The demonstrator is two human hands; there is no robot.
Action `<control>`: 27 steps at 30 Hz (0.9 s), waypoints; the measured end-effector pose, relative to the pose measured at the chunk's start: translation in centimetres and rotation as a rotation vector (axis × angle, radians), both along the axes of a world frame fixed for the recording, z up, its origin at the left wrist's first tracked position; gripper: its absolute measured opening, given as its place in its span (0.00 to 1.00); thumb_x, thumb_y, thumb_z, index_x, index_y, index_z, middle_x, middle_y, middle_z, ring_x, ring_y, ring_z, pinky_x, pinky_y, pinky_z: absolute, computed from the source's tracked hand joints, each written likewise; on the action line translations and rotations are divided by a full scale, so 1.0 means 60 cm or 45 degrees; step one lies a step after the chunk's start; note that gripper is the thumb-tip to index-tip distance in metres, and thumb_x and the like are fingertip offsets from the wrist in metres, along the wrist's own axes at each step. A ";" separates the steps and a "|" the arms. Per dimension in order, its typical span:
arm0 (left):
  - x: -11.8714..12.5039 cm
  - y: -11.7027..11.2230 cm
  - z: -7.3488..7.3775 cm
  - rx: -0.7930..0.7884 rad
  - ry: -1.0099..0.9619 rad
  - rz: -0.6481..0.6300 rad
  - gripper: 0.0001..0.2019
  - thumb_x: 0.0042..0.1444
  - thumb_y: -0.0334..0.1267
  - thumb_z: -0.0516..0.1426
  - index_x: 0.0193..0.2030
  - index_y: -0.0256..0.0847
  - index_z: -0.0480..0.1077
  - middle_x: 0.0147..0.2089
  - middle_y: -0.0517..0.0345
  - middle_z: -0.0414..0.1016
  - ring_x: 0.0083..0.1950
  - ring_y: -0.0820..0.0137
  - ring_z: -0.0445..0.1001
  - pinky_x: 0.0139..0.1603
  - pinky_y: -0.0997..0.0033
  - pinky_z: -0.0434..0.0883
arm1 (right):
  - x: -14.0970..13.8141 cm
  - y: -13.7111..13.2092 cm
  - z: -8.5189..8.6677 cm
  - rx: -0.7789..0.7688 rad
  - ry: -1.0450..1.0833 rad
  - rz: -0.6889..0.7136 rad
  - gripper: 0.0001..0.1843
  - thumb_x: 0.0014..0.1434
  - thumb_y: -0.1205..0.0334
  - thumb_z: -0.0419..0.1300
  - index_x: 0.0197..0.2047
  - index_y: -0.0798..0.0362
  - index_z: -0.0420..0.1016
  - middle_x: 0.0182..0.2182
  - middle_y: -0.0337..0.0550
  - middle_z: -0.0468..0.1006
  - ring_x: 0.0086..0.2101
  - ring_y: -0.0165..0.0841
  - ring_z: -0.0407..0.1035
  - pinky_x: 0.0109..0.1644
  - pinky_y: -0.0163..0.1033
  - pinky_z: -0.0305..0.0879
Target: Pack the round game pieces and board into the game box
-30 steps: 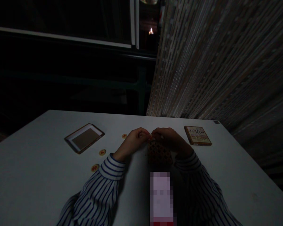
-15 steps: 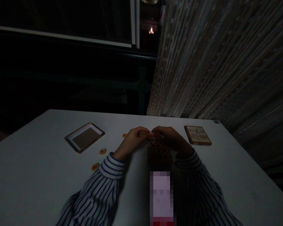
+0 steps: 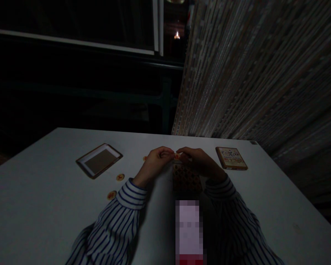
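Just beyond the box, a round Chinese chess piece point(image 3: 177, 156) with a red mark is between the fingertips of both hands. My left hand point(image 3: 157, 160) pinches it from the left, thumb and fingers together. From the right, my right hand point(image 3: 197, 160) curls over and grips the piece too. Below the right hand is a dark box point(image 3: 187, 180) filled with rows of chess pieces, its upper right part hidden by that hand. Left of my left hand lie loose pieces: one point(image 3: 120, 177), another near the sleeve point(image 3: 111, 195), and one partly hidden behind the wrist point(image 3: 145, 158).
An open shallow box lid point(image 3: 84, 173) with a brown rim lies on the left of the white table point(image 3: 57, 206). A flat, printed box point(image 3: 232, 158) rests on the right. A string curtain point(image 3: 223, 73) hangs beyond the table's far right edge. The room is dim.
The fingertips of both hands have parted slightly, showing more of the chess piece's face between them. The loose pieces and boxes stay put.
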State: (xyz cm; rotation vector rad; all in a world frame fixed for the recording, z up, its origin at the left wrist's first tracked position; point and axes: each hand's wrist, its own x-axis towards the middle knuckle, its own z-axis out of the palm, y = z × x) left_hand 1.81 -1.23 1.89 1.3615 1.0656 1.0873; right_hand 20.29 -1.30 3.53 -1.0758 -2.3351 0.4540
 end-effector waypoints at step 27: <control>0.006 0.000 -0.003 -0.067 -0.082 0.027 0.13 0.42 0.40 0.64 0.33 0.36 0.71 0.32 0.57 0.76 0.36 0.70 0.74 0.43 0.68 0.69 | 0.000 0.003 0.002 0.027 -0.075 0.002 0.13 0.57 0.60 0.58 0.45 0.53 0.71 0.37 0.43 0.77 0.37 0.32 0.69 0.41 0.37 0.62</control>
